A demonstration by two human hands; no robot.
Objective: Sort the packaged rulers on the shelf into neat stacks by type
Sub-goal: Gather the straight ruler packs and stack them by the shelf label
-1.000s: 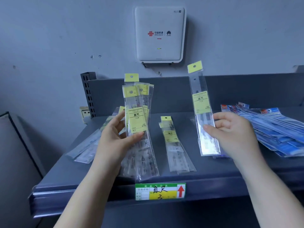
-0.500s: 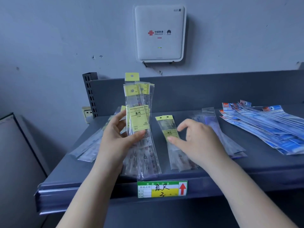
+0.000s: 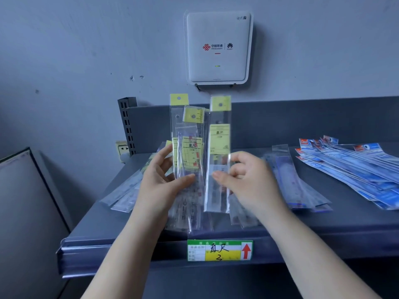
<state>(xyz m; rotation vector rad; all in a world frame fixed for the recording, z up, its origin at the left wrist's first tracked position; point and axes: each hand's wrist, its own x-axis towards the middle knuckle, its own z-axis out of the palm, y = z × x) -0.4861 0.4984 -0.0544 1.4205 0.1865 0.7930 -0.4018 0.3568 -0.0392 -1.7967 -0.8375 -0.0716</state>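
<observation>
The left hand (image 3: 164, 182) grips a fanned bundle of yellow-tagged rulers (image 3: 187, 160) upright above the grey metal shelf (image 3: 323, 225), thumb across the front and fingers behind; each ruler sits in a clear plastic sleeve with a yellow hang tab at the top and a pale yellow label at mid-height, and the sleeves overlap unevenly, their tabs at different heights. The right hand (image 3: 248, 182) pinches a single yellow-tagged ruler (image 3: 219, 156) of the same kind, upright and just beside the bundle; its print is blurred. More clear packets (image 3: 241, 214) lie flat on the shelf under the right wrist. To the right lies a small pile of clear sleeves with bluish rulers (image 3: 289, 178); further right, a loose spread of blue-and-white packaged rulers (image 3: 354, 167) with red-marked headers, fanned untidily. Along the shelf's left edge lie more clear packets (image 3: 125, 195). A green and yellow price label (image 3: 219, 250) with a red arrow is fixed to the shelf's front lip.
</observation>
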